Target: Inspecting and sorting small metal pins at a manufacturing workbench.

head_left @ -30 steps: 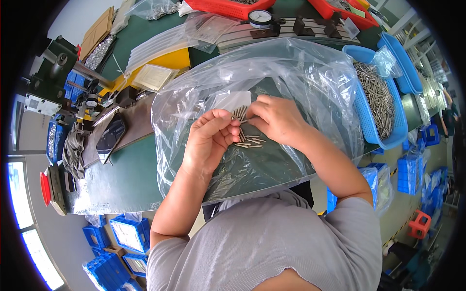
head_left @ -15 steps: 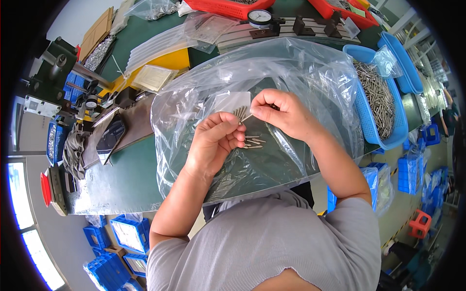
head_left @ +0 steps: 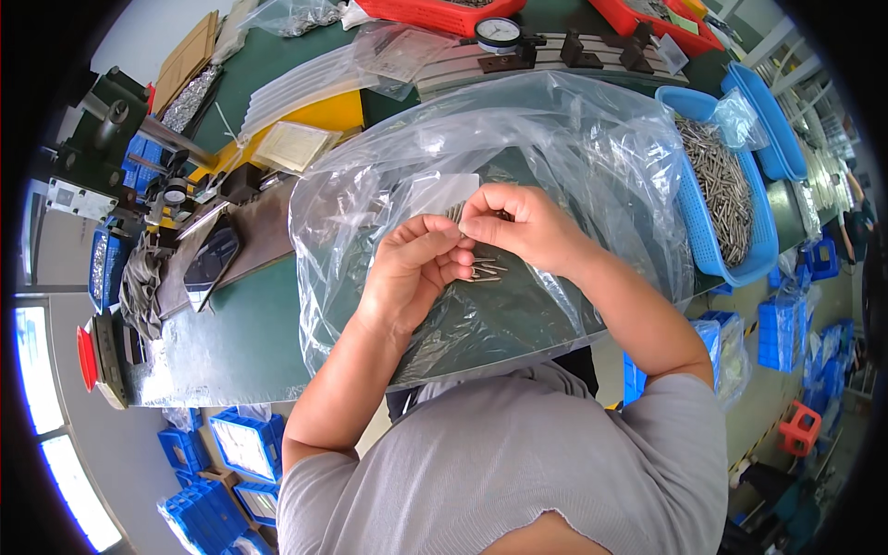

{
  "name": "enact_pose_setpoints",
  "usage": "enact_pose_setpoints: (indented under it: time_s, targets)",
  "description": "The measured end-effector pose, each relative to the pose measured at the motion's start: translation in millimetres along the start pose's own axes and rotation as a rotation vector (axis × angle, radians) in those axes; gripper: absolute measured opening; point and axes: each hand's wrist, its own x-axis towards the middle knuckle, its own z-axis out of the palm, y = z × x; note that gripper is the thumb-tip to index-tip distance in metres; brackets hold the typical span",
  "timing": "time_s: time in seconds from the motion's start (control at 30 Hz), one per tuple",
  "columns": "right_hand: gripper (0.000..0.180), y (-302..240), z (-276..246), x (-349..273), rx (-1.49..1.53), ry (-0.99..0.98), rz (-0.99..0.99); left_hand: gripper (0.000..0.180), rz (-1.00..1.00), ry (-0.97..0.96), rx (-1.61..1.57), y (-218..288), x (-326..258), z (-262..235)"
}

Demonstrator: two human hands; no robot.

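My left hand (head_left: 405, 273) and my right hand (head_left: 525, 227) meet fingertip to fingertip above the plastic bag spread on the green table. Both are closed in a pinch on one slim metal pin, now almost wholly covered by the fingers. Right below them lie several loose metal pins (head_left: 487, 269), side by side on the plastic. Behind the fingertips shows part of another group of pins (head_left: 454, 212), by a pale translucent card (head_left: 435, 192). The clear plastic bag (head_left: 370, 185) lies wrinkled all around my hands.
A blue basket (head_left: 764, 227) full of metal pins stands at the right, another blue basket (head_left: 782, 148) behind it. At the back are a dial gauge (head_left: 498, 34) on a rail and red baskets (head_left: 425, 17). A measuring stand (head_left: 111, 120) rises at the left.
My right hand has moved left and slightly down, up against the left fingertips. The pin that showed between the hands is now mostly hidden. My left hand has barely moved.
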Motion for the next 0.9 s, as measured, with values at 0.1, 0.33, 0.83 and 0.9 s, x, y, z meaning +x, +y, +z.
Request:
enact_pose_setpoints:
  time_s: [0.1, 0.33, 0.83, 0.9]
  targets:
    - [0.013, 3.9, -2.5, -0.5, -0.073, 0.07, -0.075, 0.006, 0.003, 0.006, -0.006, -0.4, -0.1, 1.2]
    - [0.014, -10.9, -21.1, 0.3, 0.525, 0.119, 0.114, 0.006, 0.131, 0.102, -0.029, 8.7, -4.1, -2.9]
    - [0.012, 6.4, -8.3, -2.3, -0.911, 0.114, -0.222, 0.006, 0.13, 0.076, -0.043, 10.2, -4.1, -3.2]
    - [0.013, 7.8, -7.8, -1.5, -0.896, 0.125, -0.231, 0.006, 0.117, 0.059, -0.037, 9.8, -3.6, -2.2]
